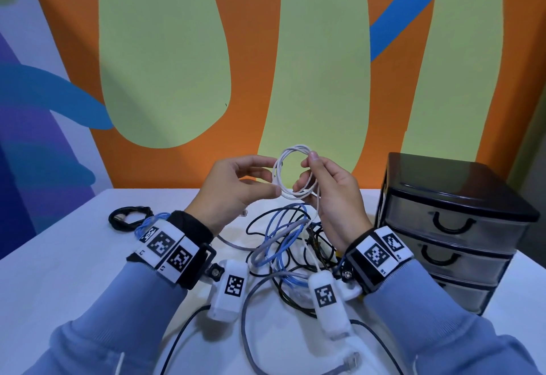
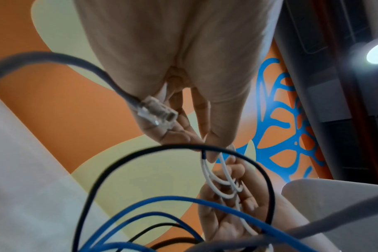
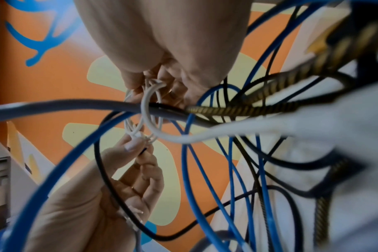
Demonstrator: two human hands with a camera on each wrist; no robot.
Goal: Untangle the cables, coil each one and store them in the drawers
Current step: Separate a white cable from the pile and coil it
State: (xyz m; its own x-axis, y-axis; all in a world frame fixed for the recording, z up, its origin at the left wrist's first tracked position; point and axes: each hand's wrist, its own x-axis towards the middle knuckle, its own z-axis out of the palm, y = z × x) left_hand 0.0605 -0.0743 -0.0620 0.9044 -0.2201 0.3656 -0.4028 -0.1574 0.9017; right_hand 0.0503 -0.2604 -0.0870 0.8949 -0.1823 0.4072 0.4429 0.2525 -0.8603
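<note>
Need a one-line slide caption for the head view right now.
Both hands, left hand and right hand, wind the white cable into a coil above the tangled cables.

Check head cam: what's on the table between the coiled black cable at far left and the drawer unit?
Head view: between the coiled black cable and the drawer unit lies the tangle of blue, black and grey cables, with both hands coiling the white cable above it.
</note>
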